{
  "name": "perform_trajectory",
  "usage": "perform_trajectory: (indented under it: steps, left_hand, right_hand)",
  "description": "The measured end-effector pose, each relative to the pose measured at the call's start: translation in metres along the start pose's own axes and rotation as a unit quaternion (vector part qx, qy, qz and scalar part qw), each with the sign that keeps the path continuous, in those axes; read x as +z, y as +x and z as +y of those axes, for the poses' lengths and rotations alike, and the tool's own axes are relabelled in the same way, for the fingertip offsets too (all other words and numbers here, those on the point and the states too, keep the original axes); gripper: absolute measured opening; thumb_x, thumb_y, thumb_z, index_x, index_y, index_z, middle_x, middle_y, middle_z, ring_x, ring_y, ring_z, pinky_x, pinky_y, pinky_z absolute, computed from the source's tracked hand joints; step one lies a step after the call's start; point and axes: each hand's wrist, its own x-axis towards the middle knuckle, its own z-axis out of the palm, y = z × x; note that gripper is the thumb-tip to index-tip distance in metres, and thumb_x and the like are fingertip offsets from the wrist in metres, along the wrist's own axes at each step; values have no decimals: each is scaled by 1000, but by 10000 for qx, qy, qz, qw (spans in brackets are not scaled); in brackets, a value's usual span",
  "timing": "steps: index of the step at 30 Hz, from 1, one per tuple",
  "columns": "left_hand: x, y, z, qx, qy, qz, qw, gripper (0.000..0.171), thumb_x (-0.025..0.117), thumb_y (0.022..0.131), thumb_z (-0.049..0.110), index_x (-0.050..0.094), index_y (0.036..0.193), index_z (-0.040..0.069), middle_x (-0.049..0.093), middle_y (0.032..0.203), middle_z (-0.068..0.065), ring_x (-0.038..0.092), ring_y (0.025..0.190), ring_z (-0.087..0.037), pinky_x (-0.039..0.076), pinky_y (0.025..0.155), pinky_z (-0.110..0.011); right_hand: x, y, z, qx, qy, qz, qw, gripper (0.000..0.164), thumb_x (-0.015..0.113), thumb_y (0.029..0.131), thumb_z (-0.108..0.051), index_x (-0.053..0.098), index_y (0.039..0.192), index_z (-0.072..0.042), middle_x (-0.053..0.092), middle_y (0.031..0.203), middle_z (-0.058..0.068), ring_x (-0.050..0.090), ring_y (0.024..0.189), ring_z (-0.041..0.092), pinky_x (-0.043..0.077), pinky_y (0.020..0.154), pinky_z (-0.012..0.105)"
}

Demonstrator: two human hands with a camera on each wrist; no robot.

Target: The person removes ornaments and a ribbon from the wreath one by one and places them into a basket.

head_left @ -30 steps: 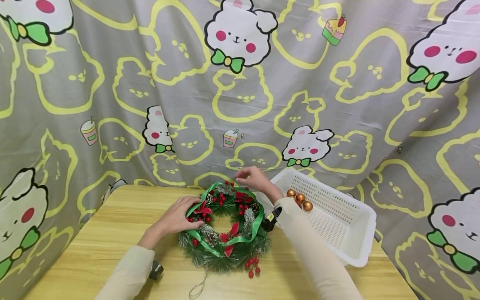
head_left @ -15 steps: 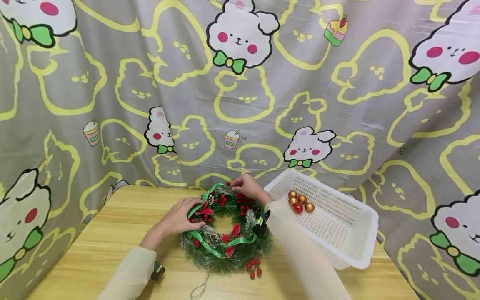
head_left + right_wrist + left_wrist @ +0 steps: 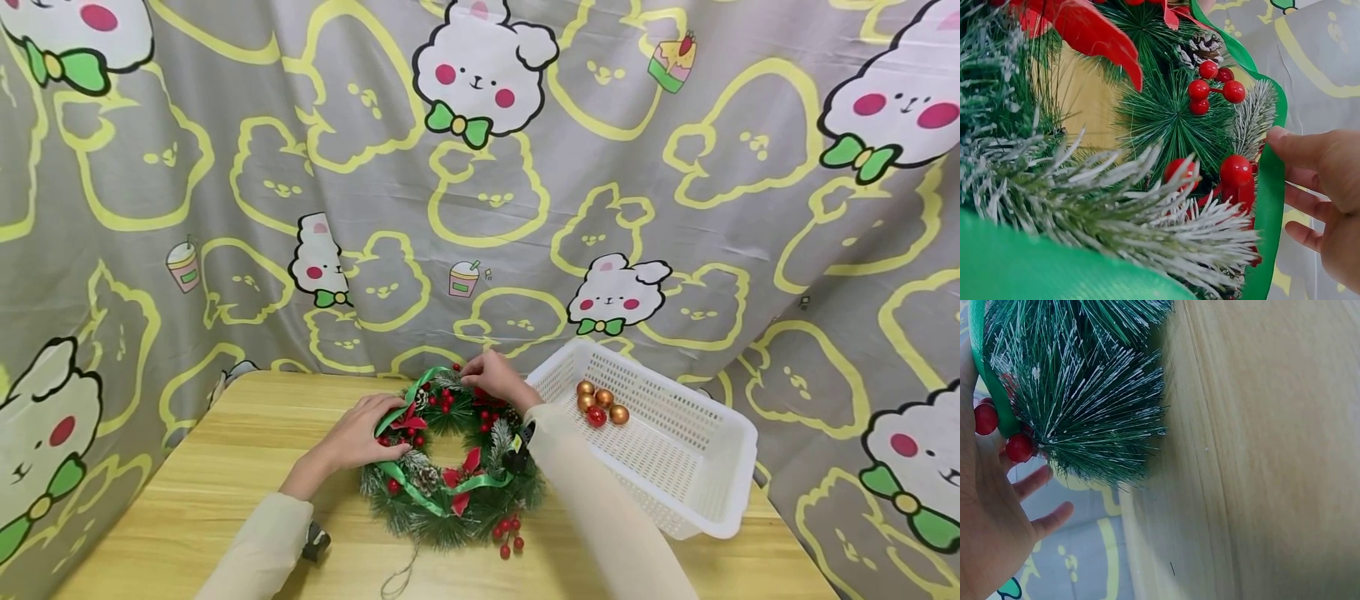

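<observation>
A green pine wreath (image 3: 442, 529) with red berries, pine cones and red poinsettia petals lies on the wooden table. Green ribbon (image 3: 1272, 206) runs loosely around its top. My left hand (image 3: 360, 433) rests on the wreath's left side, thumb toward the center; in the left wrist view its fingers are spread beside red berries (image 3: 1020, 448). At the far right part of the wreath, my right hand (image 3: 497, 377) pinches the ribbon's edge. The right wrist view shows the thumb on the ribbon and the other fingers behind it. A frosted sprig (image 3: 1147, 231) partly blocks that view.
To the right stands a white perforated basket (image 3: 720, 483) holding several gold balls (image 3: 603, 398) and a red one (image 3: 596, 416). A red berry cluster (image 3: 508, 533) lies by the wreath's near right edge, and a twine loop (image 3: 397, 579) trails toward the front. A patterned curtain (image 3: 480, 208) hangs behind.
My right hand has come down from above the basket side onto the wreath's far right edge and taken the ribbon there. The left hand stays on the wreath.
</observation>
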Motion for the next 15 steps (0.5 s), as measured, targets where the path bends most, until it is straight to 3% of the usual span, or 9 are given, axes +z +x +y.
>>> perform_trajectory:
  steps: [8,15]
  left_hand:
    - [-1,0,0,-19,62,-9,10000,75,74,82,61,57,143,20,52,150,-9,47,139,-36,41,108,-65]
    - [-2,-1,2,-24,67,-12,10000,75,75,82,60,57,143,19,52,150,-9,47,138,-35,41,108,-64]
  right_hand:
    - [5,3,-4,-47,-35,25,10000,20,69,98,-21,79,112,-9,77,115,8,73,101,23,59,89,40]
    - [7,4,-8,-156,-209,294,9992,16,69,98,-16,80,106,-8,79,105,8,74,93,21,60,85,38]
